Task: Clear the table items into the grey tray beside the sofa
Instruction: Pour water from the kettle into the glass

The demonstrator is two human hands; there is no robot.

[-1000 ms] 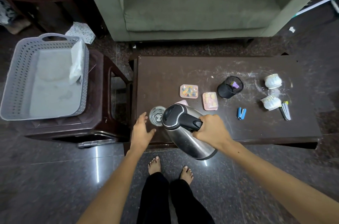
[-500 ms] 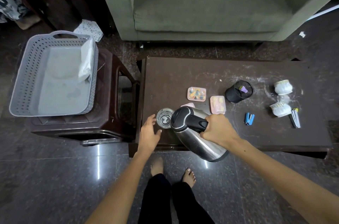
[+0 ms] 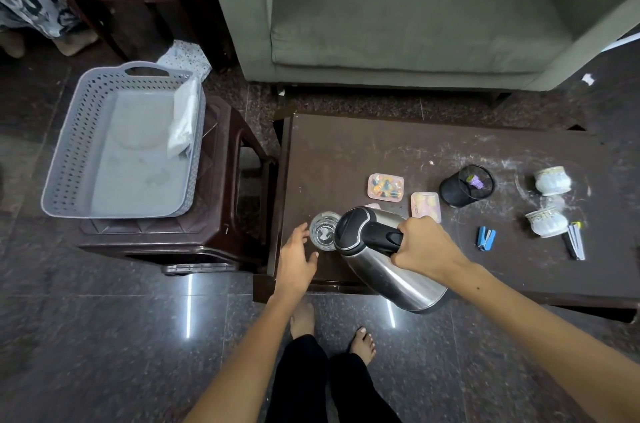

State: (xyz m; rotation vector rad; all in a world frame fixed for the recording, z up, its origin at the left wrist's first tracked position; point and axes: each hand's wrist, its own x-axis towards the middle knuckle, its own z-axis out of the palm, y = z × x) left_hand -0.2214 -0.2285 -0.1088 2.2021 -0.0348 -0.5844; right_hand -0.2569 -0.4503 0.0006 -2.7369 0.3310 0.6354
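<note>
My right hand [image 3: 424,248] grips the black handle of a steel kettle [image 3: 384,267], held tilted over the table's front edge. Its lid end hangs right beside a clear glass [image 3: 322,230] on the brown table [image 3: 346,152]. My left hand [image 3: 298,258] lies with fingers spread just left of the glass, fingertips close to it. Further right on the table are two pink boxes [image 3: 385,186] [image 3: 426,206], a black mesh cup [image 3: 464,185], a blue stapler [image 3: 485,238] and two white cups [image 3: 551,180] [image 3: 547,222]. The grey tray [image 3: 69,159] sits on a stool at the left.
A white packet [image 3: 183,118] leans inside the tray's right wall. The dark stool [image 3: 221,201] stands close against the table's left end. A green sofa [image 3: 398,7] is behind the table. A black clip-like item [image 3: 575,241] lies by the right cup. My bare feet stand on the polished floor.
The view has drifted so everything sits a little further right and lower. My hands, the kettle and the glass keep nearly the same pose relative to each other.
</note>
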